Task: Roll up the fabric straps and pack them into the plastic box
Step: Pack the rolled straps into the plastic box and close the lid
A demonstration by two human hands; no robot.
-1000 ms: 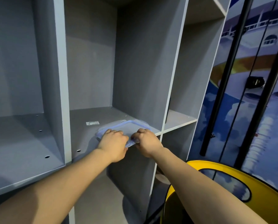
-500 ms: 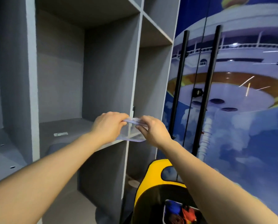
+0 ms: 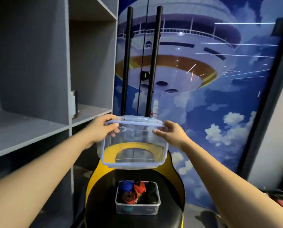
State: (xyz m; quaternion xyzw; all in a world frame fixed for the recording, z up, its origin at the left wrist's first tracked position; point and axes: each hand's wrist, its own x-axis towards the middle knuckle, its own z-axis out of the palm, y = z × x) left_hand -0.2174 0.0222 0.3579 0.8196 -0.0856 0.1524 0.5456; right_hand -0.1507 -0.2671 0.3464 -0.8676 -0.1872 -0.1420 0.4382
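We're holding the clear lid [image 3: 134, 142] by its far rim, both hands' fingers [image 3: 112, 127] grasping it. Light, stiff, slick. Plastic box [image 3: 137, 201] of rolled straps [image 3: 130, 195] sitting well below.

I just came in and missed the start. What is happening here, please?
A person holds a clear plastic lid in the air with both hands, the left hand and right hand gripping its upper corners. Below, an open plastic box sits on a black seat, already filled with rolled fabric straps. The lid is not yet on.
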